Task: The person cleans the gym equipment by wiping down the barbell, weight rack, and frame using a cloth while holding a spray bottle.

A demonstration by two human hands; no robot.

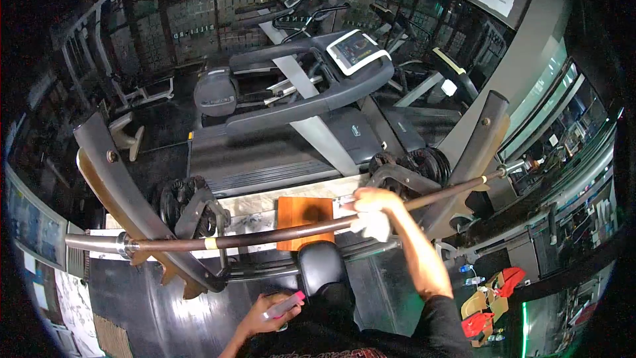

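A white cloth (372, 227) is bunched in my right hand (376, 200), whose fingers are closed over the dark barbell (285, 233). The cloth touches the bar right of its middle. Across the rack's two uprights lies the bar, with no plates on its visible sleeve at the left. Low in front of my body, my left hand (264, 313) is wrapped round a slim grey object with a pink end (285, 305), its kind unclear. Just beyond that hand is the black padded bench (322, 266). An orange-brown board (305, 215) lies behind the bar.
A left upright (122, 179) and a right upright (478, 136) flank the bar. Weight plates (182, 202) hang low behind it. Farther back stands a treadmill (291, 113). Red items and cardboard (490, 301) lie on the floor at right.
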